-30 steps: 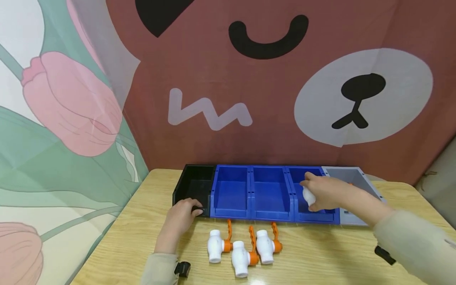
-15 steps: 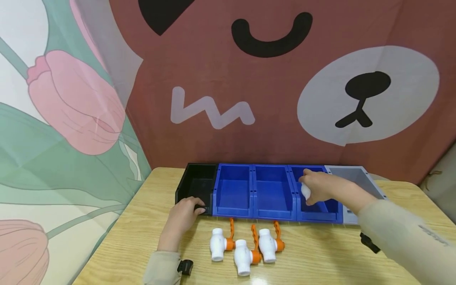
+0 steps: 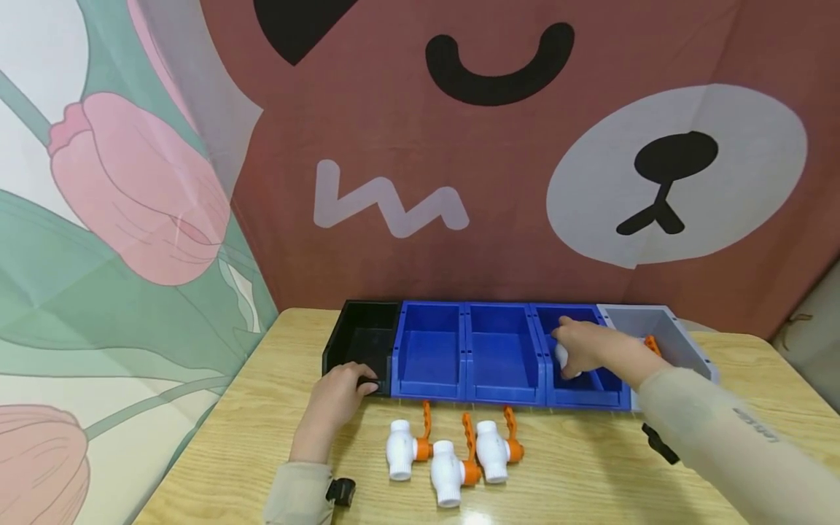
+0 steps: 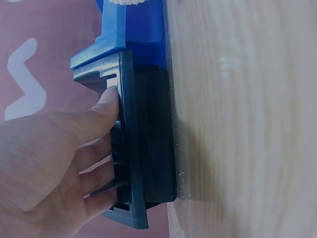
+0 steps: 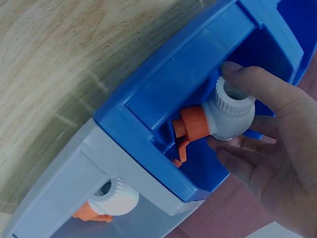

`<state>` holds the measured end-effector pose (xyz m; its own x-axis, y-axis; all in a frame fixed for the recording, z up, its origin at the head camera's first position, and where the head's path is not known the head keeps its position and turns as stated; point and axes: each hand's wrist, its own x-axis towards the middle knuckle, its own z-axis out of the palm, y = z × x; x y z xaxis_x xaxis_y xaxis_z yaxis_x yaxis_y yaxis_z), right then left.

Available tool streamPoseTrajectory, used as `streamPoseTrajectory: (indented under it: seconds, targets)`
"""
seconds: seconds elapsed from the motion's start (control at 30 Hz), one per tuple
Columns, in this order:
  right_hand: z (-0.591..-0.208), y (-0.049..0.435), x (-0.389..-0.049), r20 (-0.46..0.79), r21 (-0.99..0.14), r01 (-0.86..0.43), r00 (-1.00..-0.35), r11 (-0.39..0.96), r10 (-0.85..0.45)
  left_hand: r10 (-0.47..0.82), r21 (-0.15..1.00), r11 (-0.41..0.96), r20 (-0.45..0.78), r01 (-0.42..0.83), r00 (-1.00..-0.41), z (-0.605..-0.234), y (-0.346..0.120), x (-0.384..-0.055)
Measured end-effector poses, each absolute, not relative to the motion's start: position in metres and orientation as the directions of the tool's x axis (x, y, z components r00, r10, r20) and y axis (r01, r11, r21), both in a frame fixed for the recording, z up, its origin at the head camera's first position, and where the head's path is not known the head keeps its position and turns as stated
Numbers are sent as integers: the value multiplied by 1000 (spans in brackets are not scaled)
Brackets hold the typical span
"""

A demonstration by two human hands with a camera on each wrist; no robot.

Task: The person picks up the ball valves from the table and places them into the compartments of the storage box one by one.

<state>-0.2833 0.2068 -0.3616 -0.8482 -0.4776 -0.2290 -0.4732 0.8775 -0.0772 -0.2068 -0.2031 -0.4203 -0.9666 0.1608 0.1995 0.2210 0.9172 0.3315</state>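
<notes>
My right hand [image 3: 586, 346] is down in the rightmost blue bin [image 3: 584, 398]. It grips a white ball valve [image 5: 230, 116] with an orange handle, thumb near the open pipe end and fingers around the body. In the right wrist view the orange handle [image 5: 183, 149] points down into the bin. My left hand [image 3: 335, 399] holds the front rim of the black bin [image 3: 370, 343] at the row's left end; the left wrist view has the thumb on the rim and the other fingers curled at the wall.
Three more ball valves, a left one [image 3: 400, 450], a middle one [image 3: 447, 474] and a right one [image 3: 492, 452], lie on the wooden table [image 3: 230, 430]. Two other blue bins [image 3: 429, 357] stand mid-row. The grey bin [image 5: 54, 203] at the right end contains another valve [image 5: 116, 201].
My right hand has shifted slightly and sits a little lower in the blue bin with the ball valve, its forearm moving left. The left hand stays on the black bin.
</notes>
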Motion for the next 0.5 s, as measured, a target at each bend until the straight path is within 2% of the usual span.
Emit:
streamPoseTrajectory:
  seconds: [0.2,0.5]
  targets:
    - [-366,206,-283,-257,-85,-448,-853,890,-454,158,332,917,200,219,-967,-421,-203,-207]
    - [-375,206,-286,-237,-58,-476,-847,877,-476,156,332,919,195,214,-968,-421,-203,-207]
